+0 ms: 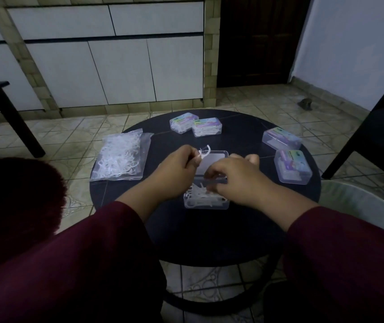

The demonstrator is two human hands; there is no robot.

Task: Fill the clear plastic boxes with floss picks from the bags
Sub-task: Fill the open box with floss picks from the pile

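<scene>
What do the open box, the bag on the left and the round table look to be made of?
Open box: clear rigid plastic, glossy; the floss picks show through its walls. Bag: thin clear plastic film, crinkled and shiny. Table: dark with a smooth, faintly reflective top; whether painted wood, laminate or metal is unclear in this dim light.

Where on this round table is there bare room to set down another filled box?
The round dark table is bare along its near edge, below the open clear plastic box. A smaller gap lies between the clear bag of floss picks and the two far closed boxes. The right side is crowded by two more closed boxes.
</scene>
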